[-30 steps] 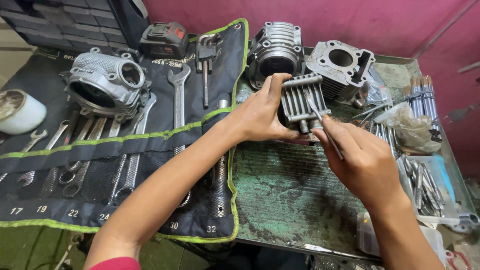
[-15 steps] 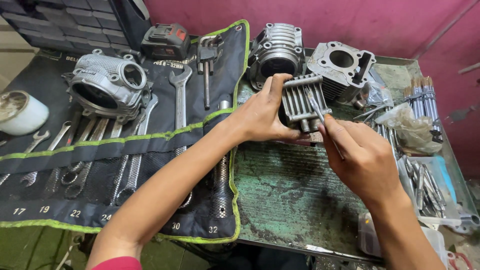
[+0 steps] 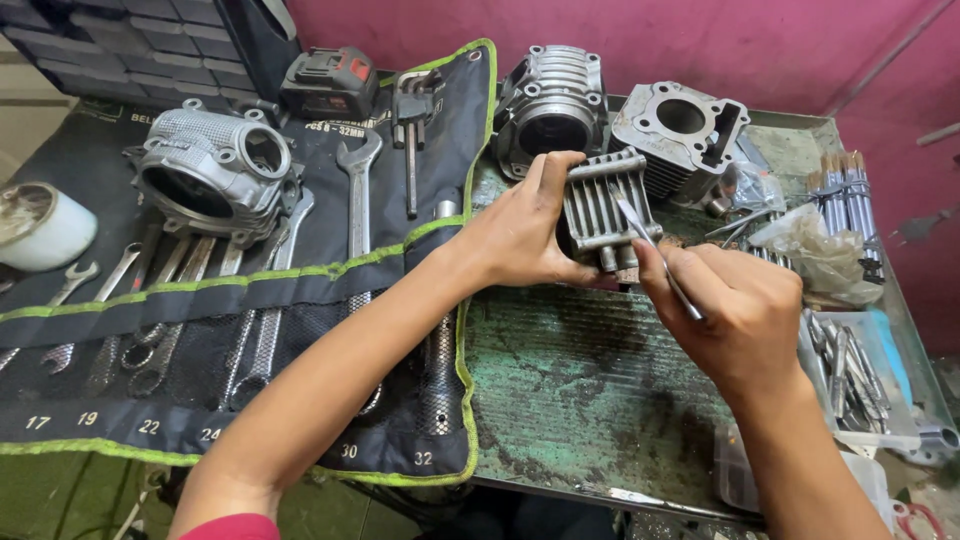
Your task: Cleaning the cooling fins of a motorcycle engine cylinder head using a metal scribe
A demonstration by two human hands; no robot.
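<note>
I see my left hand (image 3: 525,235) clamped on the finned metal block (image 3: 603,210), upright near the bench's (image 3: 580,390) far edge; right hand (image 3: 745,310) pinches a thin metal tool (image 3: 650,252), tip against the fins.

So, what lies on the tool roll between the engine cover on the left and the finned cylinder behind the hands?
In the head view, a large open-end wrench and a T-handle tool lie on the black tool roll between the engine cover and the finned cylinder.
</note>
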